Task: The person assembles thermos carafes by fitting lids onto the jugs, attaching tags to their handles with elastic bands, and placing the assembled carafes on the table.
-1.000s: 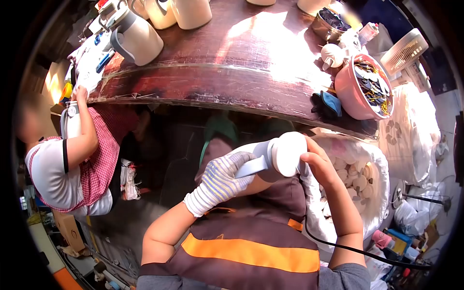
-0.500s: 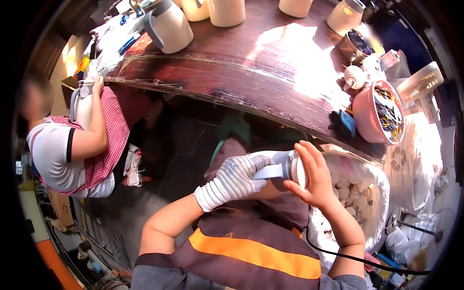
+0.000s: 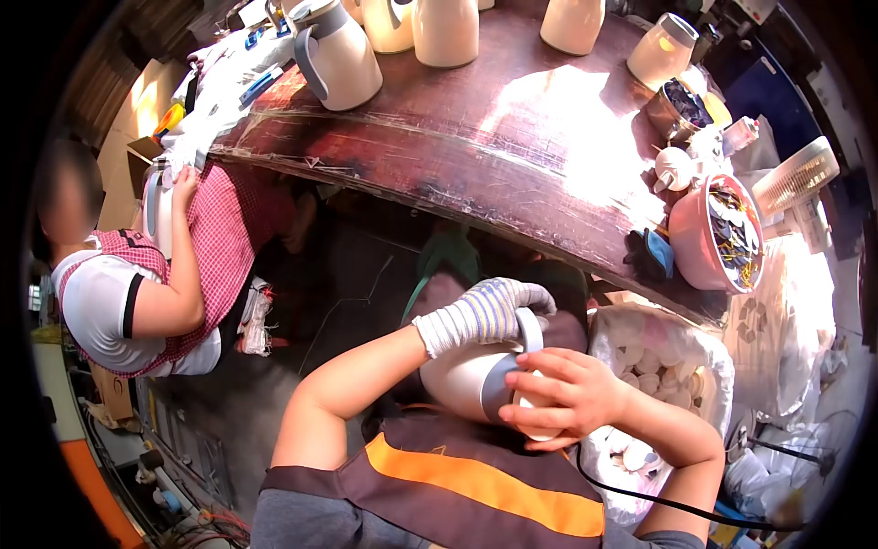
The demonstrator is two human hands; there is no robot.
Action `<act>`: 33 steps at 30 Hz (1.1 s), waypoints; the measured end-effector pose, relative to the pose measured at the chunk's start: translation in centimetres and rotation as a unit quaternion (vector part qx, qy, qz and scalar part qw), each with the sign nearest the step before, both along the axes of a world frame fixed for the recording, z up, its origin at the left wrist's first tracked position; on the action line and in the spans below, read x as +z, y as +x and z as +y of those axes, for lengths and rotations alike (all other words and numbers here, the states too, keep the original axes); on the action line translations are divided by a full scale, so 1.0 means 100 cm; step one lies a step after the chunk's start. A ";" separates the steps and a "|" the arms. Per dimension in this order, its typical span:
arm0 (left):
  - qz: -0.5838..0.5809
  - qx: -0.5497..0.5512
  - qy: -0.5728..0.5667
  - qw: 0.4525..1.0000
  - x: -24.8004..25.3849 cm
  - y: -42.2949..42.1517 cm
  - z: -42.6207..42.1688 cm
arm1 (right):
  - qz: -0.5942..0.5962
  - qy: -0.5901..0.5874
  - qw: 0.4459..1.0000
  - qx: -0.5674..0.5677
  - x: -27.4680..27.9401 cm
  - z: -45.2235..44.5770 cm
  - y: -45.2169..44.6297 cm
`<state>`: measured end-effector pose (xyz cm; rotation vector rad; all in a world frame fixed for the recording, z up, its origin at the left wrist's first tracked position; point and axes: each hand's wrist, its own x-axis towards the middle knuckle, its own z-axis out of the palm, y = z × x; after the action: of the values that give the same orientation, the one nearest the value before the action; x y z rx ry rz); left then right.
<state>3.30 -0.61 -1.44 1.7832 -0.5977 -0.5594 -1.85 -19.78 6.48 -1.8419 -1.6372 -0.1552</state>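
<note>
A cream thermos jug [image 3: 455, 379] with a grey collar lies tilted across my lap, its top toward the right. My left hand [image 3: 489, 316], in a striped knit glove, is closed round the jug's grey handle [image 3: 528, 331]. Bare, my right hand [image 3: 574, 398] has its fingers wrapped over the white lid [image 3: 538, 416] at the jug's top, covering much of it. Just right of my knees stands a white-lined bin [image 3: 722, 352] holding many round white lids [image 3: 647, 366].
Several cream jugs [image 3: 340, 64] stand along the far side of the wooden table [image 3: 412, 151]. A pink bucket [image 3: 690, 238] of small parts sits at its right end, near a blue-and-black glove [image 3: 654, 254]. On the left, a person in a checked apron [image 3: 215, 229] holds another jug [image 3: 159, 215].
The jug has swung lower and nearer my body, its top now tilted toward me. My left hand stays on the handle; my right hand's fingers have closed over the lid.
</note>
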 end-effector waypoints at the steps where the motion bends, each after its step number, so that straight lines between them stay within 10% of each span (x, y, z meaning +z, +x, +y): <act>1: 0.014 0.029 0.049 0.998 0.006 -0.001 0.004 | 0.015 -0.019 0.999 -0.026 -0.001 -0.003 -0.002; 6: -0.028 0.034 0.217 0.975 0.097 -0.032 0.013 | 0.255 -0.059 0.897 -0.356 -0.046 -0.028 0.018; 11: -0.181 0.107 0.085 0.974 0.036 -0.063 -0.004 | 0.412 -0.130 0.790 -0.435 -0.055 -0.021 0.042; 15: -0.083 0.179 0.252 0.947 0.060 -0.026 0.034 | 0.333 -0.102 0.900 -0.263 -0.013 -0.014 0.027; 19: 0.133 0.186 -0.041 0.973 0.005 -0.016 0.040 | 0.068 -0.085 0.993 -0.054 0.022 0.023 -0.004; 27: -0.037 0.087 0.227 0.969 0.051 -0.036 0.064 | 0.092 -0.072 0.975 -0.187 -0.008 0.003 0.000; 29: 0.326 0.054 0.051 0.942 0.095 -0.055 0.051 | 0.195 -0.076 0.942 -0.262 -0.022 -0.007 0.010; 33: 0.484 0.015 0.006 0.875 0.090 -0.063 0.036 | 0.196 -0.070 0.949 -0.236 -0.023 -0.016 0.014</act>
<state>-3.01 2.97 7.57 1.2786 0.1389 -1.3083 -0.44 -21.38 4.22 -2.1807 -0.9417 0.1214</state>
